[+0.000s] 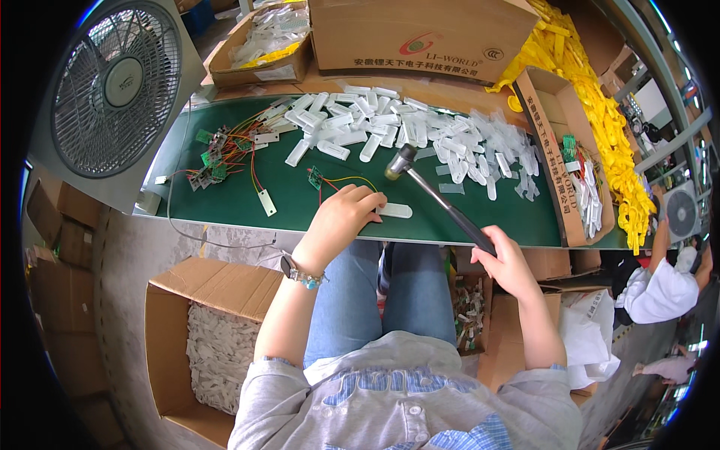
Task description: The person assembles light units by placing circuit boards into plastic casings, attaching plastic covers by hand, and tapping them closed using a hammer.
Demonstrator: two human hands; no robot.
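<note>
My left hand (343, 221) is closed at the near edge of the green table, its fingers on the left end of a flat white plastic casing (399, 211). Yellow and red wires run under that hand from a small green circuit board (314, 178) lying just beyond it. My right hand (506, 262) grips the dark handle of a hammer (444, 201). The hammer's head (401, 162) is raised above and beyond the white casing, not touching it. My left palm hides part of the casing and the wire ends.
White casings (334, 150) and clear plastic pieces (480, 146) are heaped farther back. Wired circuit boards (214, 161) lie to the left beside a fan (120, 82). A cardboard box (534, 124) and yellow straps (611, 150) are at right; an open carton (169, 330) sits below.
</note>
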